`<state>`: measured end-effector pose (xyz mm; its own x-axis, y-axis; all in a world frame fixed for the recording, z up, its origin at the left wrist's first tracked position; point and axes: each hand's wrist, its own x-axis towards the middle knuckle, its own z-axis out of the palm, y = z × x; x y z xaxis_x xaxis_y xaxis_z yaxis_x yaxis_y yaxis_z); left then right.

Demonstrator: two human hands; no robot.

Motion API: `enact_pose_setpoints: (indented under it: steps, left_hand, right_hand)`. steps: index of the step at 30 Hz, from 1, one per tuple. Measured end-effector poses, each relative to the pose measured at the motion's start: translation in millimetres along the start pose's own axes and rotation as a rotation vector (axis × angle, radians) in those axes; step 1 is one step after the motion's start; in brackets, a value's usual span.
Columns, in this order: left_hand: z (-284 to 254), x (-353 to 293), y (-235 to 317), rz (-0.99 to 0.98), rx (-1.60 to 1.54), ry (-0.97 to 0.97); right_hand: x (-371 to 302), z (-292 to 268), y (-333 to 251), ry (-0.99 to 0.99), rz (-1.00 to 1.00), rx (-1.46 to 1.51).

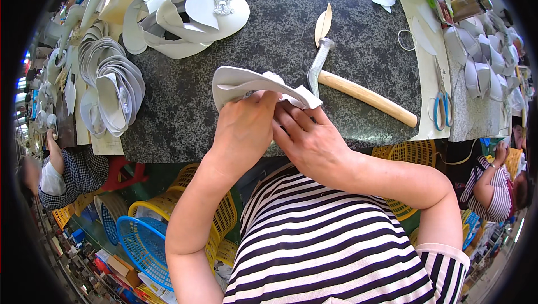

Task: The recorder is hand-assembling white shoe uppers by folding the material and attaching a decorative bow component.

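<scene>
Both of my hands hold a white shoe upper (235, 77) above the near part of the dark speckled work surface. My left hand (245, 124) is closed on its left part, fingers curled beneath the curved edge. With bent fingers, my right hand (314, 144) grips the right end near a folded flap; some fingertips are hidden behind the material. A shiny ornament shows partly on the upper. Just beyond my right hand lies a hammer (367, 98) with a pale wooden handle and a bent metal head. A leaf-shaped tan piece (323, 24) lies by the hammer head.
More white uppers (193, 18), one with a jewelled ornament, lie at the far left. Stacked white pieces (112, 80) stand at the left edge. Blue-handled scissors (443, 108) and several white parts (476, 52) are at right. Below are yellow and blue baskets (143, 242). Other people sit at both sides.
</scene>
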<state>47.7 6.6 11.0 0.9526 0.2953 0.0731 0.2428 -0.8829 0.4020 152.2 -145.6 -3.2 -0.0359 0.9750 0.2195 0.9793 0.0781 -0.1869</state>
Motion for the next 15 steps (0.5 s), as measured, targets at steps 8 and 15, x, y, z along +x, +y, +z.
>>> enact_pose_setpoints:
  steps: [8,15]
  left_hand:
    - [-1.1,0.5,-2.2,0.009,-0.133,0.062]
    - [-1.0,1.5,-3.4,0.081,-0.086,0.020]
  right_hand:
    - [0.0,2.5,-6.1,-0.055,0.054,-0.040]
    - [-0.5,5.3,-9.9,-0.088,0.080,-0.076]
